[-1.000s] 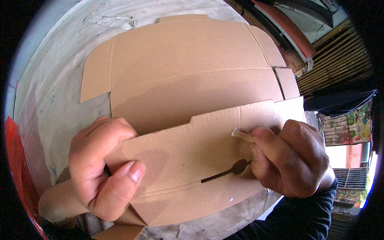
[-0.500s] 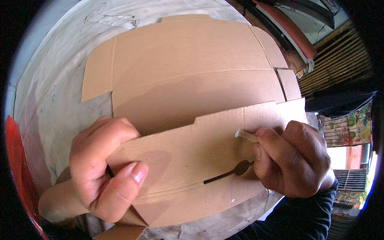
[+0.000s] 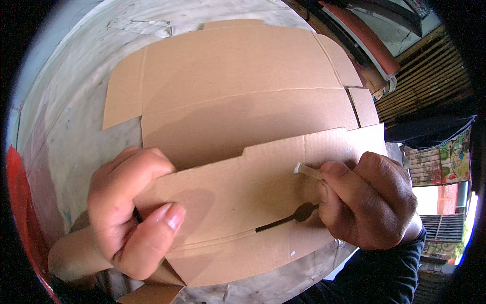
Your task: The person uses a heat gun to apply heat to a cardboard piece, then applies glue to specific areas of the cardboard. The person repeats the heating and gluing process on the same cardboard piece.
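Note:
A flattened brown cardboard box point(image 3: 238, 63) with folds and side flaps lies spread before me. Its near panel point(image 3: 217, 197) is tilted up, and my left hand point(image 3: 134, 213) grips that panel's left end, thumb on the face toward me and fingers over the top edge. In my right hand point(image 3: 369, 200), a short thin stick point(image 3: 310, 172) with a whitish tip is pinched between thumb and index finger. The tip points left, close over the panel; whether it touches cannot be made out. Below the stick, a dark slot point(image 3: 277, 222) with a rounded widening runs along the fold, partly behind my right hand.
Beneath the cardboard is a pale, stained, wrinkled surface point(image 3: 66, 131). Something red point(image 3: 23, 213) stands at the far left rim. To the right are a slatted wooden structure point(image 3: 420, 76), dark cloth point(image 3: 430, 131) and a reddish-brown curved piece point(image 3: 362, 38).
The raised panel and my right hand with the stick have shifted very slightly left. My left hand keeps its grip on the panel.

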The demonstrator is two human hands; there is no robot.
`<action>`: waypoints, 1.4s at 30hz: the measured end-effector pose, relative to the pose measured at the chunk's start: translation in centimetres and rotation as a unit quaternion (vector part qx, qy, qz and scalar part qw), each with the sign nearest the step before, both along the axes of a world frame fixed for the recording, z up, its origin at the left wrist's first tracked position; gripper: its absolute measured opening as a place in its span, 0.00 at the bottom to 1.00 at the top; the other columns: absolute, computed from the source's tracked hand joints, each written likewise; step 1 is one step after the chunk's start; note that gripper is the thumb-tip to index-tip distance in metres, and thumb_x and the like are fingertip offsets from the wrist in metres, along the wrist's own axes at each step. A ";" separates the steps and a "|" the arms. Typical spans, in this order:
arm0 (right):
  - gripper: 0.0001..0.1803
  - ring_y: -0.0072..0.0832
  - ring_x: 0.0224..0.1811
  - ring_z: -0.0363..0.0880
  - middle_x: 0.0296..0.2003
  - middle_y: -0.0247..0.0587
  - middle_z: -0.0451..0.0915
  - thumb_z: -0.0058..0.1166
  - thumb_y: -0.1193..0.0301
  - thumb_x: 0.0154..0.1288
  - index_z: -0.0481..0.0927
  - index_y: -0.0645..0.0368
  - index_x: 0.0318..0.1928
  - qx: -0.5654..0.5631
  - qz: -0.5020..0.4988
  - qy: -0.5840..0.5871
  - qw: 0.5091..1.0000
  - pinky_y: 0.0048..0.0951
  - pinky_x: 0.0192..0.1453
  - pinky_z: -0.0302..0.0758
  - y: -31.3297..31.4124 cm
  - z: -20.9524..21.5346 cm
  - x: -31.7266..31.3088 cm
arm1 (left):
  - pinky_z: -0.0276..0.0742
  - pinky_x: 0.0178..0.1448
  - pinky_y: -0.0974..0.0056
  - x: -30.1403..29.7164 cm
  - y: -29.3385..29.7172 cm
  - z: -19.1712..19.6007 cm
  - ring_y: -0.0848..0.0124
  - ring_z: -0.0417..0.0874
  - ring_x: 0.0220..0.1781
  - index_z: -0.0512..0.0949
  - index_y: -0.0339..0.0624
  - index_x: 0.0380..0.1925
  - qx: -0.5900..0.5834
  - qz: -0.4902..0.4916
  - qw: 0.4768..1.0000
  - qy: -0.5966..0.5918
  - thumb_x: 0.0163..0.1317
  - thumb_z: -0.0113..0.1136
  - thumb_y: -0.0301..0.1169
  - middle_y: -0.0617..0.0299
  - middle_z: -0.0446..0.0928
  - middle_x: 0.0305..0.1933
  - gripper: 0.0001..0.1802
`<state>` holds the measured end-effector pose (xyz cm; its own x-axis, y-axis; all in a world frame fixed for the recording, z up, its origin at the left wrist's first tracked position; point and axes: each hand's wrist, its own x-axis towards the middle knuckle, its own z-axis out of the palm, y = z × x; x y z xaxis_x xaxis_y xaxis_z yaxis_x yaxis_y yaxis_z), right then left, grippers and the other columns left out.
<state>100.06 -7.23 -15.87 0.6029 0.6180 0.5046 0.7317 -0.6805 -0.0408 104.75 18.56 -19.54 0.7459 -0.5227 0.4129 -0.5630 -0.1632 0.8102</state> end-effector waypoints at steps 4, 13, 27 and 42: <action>0.13 0.22 0.13 0.65 0.17 0.37 0.68 0.55 0.81 0.44 0.73 0.67 0.35 -0.001 -0.005 0.003 1.000 0.25 0.14 0.62 0.0 0.0 0.1 | 0.57 0.22 0.64 0.1 0.0 -0.1 0.65 0.63 0.18 0.68 0.28 0.25 -0.010 0.002 1.000 0.013 0.40 0.51 0.25 0.54 0.66 0.17 0.11; 0.13 0.27 0.19 0.69 0.20 0.40 0.70 0.50 0.82 0.45 0.73 0.67 0.37 0.018 -0.023 -0.070 0.997 0.28 0.20 0.66 -1.4 0.4 -0.6 | 0.60 0.23 0.68 0.3 -0.8 -0.1 0.73 0.65 0.18 0.68 0.27 0.29 -0.068 -0.015 0.998 0.010 0.45 0.49 0.22 0.58 0.67 0.18 0.10; 0.12 0.13 0.25 0.68 0.27 0.30 0.76 0.51 0.73 0.60 0.76 0.64 0.43 0.569 -0.107 -0.091 0.810 0.15 0.28 0.65 -7.2 3.3 2.5 | 0.68 0.38 0.74 0.5 2.0 6.2 0.81 0.72 0.34 0.71 0.32 0.37 -0.061 0.007 0.997 0.055 0.57 0.53 0.25 0.65 0.74 0.32 0.09; 0.15 0.15 0.18 0.61 0.21 0.29 0.68 0.43 0.66 0.65 0.76 0.65 0.40 0.571 0.177 -0.110 0.794 0.18 0.23 0.59 6.5 17.9 9.9 | 0.68 0.44 0.73 2.3 12.2 14.1 0.78 0.74 0.39 0.68 0.35 0.42 -0.321 0.124 0.935 -0.080 0.59 0.51 0.27 0.62 0.74 0.37 0.12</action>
